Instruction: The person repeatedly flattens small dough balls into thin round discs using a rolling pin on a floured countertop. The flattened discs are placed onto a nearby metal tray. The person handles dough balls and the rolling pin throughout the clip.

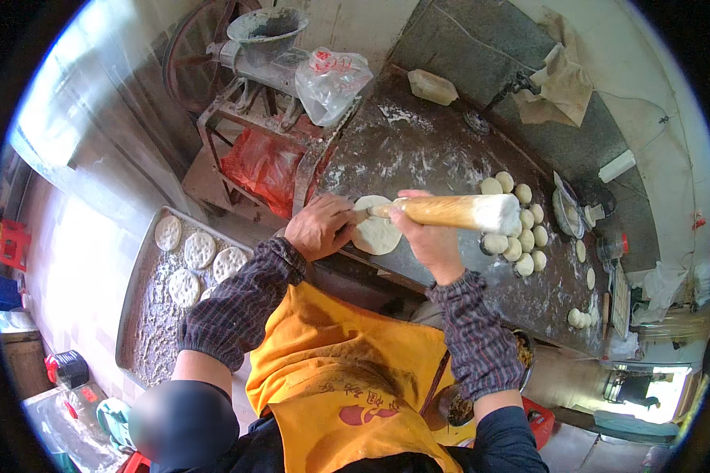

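A flat round of dough (376, 236) lies near the front edge of the worktop. Across it my right hand (429, 239) grips a wooden rolling pin (444, 211) near its narrow handle end; the thick end, white with flour, points right. My left hand (324, 227) is at the dough's left edge, fingers curled by the tip of the handle. Whether those fingers pinch the handle or the dough is hidden. Several dough balls (526, 239) are clustered just beyond the pin's thick end.
A floured metal tray (148, 337) at left holds several dimpled dough rounds (200, 250). Behind stand a metal grinder (266, 44) and a plastic bag (334, 86). On the dark worktop (414, 154) are smaller dough pieces (578, 318) at right and a pale block-shaped container (432, 87).
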Demonstrator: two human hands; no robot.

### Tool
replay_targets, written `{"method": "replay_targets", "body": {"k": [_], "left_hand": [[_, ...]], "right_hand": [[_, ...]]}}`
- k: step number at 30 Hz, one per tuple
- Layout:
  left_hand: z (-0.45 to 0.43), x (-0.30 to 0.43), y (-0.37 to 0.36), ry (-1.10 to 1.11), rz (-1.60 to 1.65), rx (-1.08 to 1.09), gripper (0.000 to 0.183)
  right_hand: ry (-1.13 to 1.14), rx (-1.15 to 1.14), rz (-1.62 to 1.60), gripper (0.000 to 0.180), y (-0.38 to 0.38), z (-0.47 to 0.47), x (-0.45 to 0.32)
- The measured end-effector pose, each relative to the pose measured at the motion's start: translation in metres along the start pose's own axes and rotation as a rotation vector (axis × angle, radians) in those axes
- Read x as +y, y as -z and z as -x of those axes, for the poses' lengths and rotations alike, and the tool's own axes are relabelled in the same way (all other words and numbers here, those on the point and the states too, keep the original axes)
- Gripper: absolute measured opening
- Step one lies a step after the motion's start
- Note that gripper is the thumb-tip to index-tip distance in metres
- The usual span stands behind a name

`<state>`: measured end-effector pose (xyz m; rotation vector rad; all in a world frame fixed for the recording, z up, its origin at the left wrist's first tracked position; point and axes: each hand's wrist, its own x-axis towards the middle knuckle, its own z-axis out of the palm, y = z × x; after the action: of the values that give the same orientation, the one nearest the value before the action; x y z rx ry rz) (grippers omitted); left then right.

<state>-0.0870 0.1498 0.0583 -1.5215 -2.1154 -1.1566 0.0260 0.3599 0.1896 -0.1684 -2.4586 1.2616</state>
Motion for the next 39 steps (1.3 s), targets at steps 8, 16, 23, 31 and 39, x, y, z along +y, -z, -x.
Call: {"method": "replay_targets", "body": {"k": [8,16,23,31,39], "left_hand": [[-0.001,0.000,-0.005,0.013,0.002,0.110,0.019],[0.002,0.001,-0.003,0.109,-0.017,-0.030,0.029],[0.002,0.001,-0.004,0.125,-0.019,-0.041,0.026],[-0.001,0.003,-0.002,0.098,-0.036,-0.014,0.024],[-0.002,0.007,0.002,0.143,-0.119,-0.123,0.028]], "right_hand": [[-0.062,-0.073,-0.110,0.037,-0.008,0.015,0.011],[-0.078,-0.112,-0.120,0.038,0.002,0.046,0.011],[0.015,-0.145,-0.007,0.038,0.015,0.055,0.008],[-0.060,-0.067,-0.069,0.042,0.014,0.037,0.014],[-0.064,0.097,-0.383,0.041,0.032,0.061,0.033]]}}
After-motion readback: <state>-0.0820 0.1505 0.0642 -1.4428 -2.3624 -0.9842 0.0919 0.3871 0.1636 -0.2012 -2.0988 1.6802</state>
